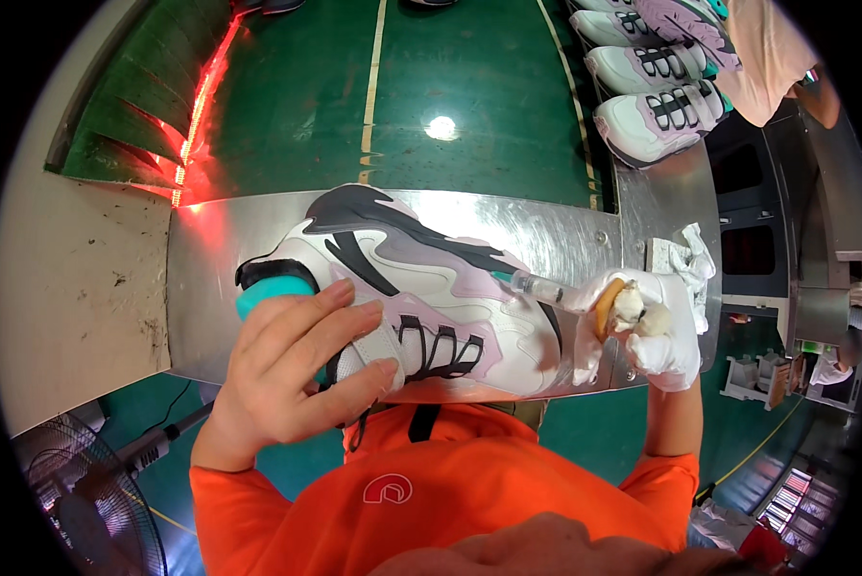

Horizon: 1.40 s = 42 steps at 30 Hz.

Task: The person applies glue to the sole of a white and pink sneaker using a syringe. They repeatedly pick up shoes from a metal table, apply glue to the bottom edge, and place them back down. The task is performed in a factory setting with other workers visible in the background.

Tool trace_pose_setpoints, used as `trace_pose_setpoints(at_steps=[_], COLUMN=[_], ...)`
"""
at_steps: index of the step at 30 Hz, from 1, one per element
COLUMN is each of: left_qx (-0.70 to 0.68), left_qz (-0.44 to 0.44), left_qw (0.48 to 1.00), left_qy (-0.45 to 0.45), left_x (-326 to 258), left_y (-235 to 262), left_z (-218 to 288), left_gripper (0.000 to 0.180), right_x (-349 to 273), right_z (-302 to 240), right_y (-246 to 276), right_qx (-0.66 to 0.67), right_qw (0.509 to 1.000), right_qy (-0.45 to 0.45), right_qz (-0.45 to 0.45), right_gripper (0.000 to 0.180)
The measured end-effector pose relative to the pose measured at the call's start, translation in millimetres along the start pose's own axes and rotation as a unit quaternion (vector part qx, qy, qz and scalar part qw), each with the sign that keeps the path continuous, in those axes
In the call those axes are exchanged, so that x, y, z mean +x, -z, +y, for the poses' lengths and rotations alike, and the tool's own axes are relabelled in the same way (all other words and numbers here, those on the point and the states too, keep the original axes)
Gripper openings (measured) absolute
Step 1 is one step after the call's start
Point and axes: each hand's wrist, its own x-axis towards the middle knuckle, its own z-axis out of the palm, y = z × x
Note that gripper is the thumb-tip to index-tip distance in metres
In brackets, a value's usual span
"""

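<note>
One white, lilac and black sneaker [517,338] lies on its side on the steel ledge in front of me, its toe to the right. A teal form or lining shows at its collar. My bare left hand [292,360] grips it round the tongue and ankle, fingers spread over the upper near the black laces. In a white glove, my right hand [666,326] is closed round a small clear syringe [538,287]. Its teal tip points left and meets the seam between upper and sole, near the forefoot. Tan and whitish lumps show among the gloved fingers.
Beyond the steel ledge [220,245] runs a green conveyor belt [479,106] with pale lines. Several similar sneakers [657,115] stand at the far right, beside another person's arm [772,58]. Crumpled white cloth [690,264] lies right of my glove. A fan [90,499] stands lower left.
</note>
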Motion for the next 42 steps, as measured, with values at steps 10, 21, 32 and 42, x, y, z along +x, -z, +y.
trace_pose_setpoints(at_steps=[10,21,32,42], left_qx=[0.018,0.050,0.114,0.193], left_qz=[-0.025,-0.067,-0.071,-0.055], left_qw=[0.999,0.993,0.990,0.975], left_qy=[0.012,0.084,0.054,0.095], left_x=[5,16,-2,-21], left_y=[3,7,0,-11], left_z=[6,18,39,77], left_gripper=[0.022,0.039,0.040,0.048], right_x=[-20,-47,-59,-57], right_z=[16,43,90,137], right_y=[11,22,34,35], right_qx=[0.011,0.085,0.194,0.295], right_qw=[0.999,0.995,0.971,0.937], right_qy=[0.010,0.047,0.143,0.185], right_qz=[0.037,0.030,0.005,0.020], right_gripper=[0.049,0.048,0.050,0.053])
